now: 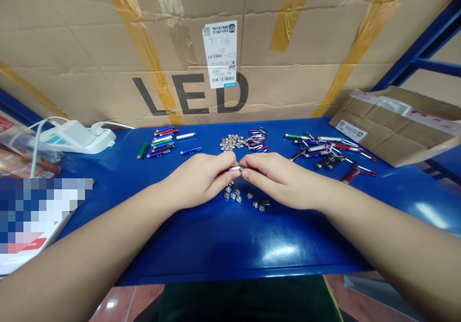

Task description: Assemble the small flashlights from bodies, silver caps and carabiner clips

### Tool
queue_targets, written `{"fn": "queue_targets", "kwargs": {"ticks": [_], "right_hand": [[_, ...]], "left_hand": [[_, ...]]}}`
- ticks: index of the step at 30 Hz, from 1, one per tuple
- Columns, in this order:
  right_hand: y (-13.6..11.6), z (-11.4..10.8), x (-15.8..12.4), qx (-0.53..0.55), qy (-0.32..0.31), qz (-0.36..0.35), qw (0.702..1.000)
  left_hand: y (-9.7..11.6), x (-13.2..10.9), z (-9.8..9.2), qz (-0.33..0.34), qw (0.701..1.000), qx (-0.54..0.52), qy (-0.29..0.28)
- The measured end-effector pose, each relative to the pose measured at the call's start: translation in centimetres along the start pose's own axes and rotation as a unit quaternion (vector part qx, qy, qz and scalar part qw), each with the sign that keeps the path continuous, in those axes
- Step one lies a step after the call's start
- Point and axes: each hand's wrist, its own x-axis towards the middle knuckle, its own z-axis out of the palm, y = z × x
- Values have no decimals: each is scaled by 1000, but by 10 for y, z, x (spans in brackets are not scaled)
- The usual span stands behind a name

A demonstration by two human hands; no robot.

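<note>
My left hand (200, 179) is closed around a mini flashlight (235, 168), mostly hidden, with its silver end showing between the fingertips. At that end, my right hand (279, 179) pinches with thumb and forefinger; whether it grips a separate end cap I cannot tell. Just below the fingers lie several small silver caps (238, 198) on the blue table (201, 250). Beyond my hands sit a cluster of button batteries (230, 142) and a pile of coloured carabiner clips (258, 144).
Several coloured tubes (163, 144) lie left of the batteries. Finished-looking flashlights with clips (320, 149) are heaped at right, near a cardboard box (399, 125). A white power strip (77, 137) stands at back left. A large carton (273, 91) walls off the back.
</note>
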Motion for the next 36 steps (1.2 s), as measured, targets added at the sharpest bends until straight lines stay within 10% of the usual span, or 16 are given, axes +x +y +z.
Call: {"fn": "queue_targets", "kwargs": {"ticks": [7, 13, 20, 28, 32, 36], "right_hand": [[4, 4, 2, 91, -18, 8, 996], [1, 5, 7, 457, -173, 251, 836], [0, 6, 1, 21, 14, 33, 999], [6, -2, -2, -57, 20, -95, 994], [5, 0, -1, 134, -43, 38, 989], [4, 5, 0, 400, -154, 163, 889]], "left_hand": [[-2, -1, 0, 49, 999, 3, -1], [-4, -2, 4, 155, 978, 132, 53], [-3, -1, 2, 41, 999, -2, 2], [4, 0, 0, -2, 998, -69, 0], [1, -1, 3, 68, 997, 21, -9], [-2, -2, 4, 160, 983, 90, 27]]}}
